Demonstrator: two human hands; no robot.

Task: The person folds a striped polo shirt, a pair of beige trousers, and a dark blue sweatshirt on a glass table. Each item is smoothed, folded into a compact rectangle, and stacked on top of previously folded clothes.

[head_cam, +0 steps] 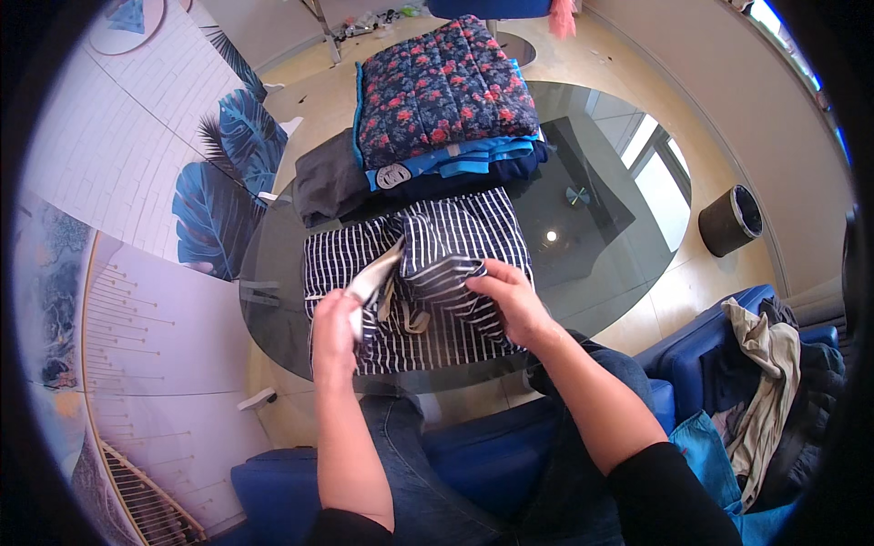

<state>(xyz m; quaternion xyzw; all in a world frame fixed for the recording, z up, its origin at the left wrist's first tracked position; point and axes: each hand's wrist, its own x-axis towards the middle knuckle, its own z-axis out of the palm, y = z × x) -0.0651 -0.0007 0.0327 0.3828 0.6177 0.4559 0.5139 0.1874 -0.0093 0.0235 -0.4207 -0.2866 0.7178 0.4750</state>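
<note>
A navy garment with white stripes [471, 222] lies spread on the oval glass table [601, 259] in front of me. Part of it is raised and bunched in the middle. My left hand [334, 334] grips a bundle of the striped cloth with a cream fabric band [375, 273], slightly blurred. Between the thumb and fingers of my right hand [515, 300] is the edge of a striped fold. A cream loop [415, 321] shows between both hands. Whatever lies beneath the raised folds is hidden.
Beyond the garment stands a stack of folded clothes, topped by a quilted floral piece [444, 89], beside a grey folded garment [331, 174]. Loose clothes [758, 396] cover a blue seat at my right. A waste bin [727, 222] stands by the wall.
</note>
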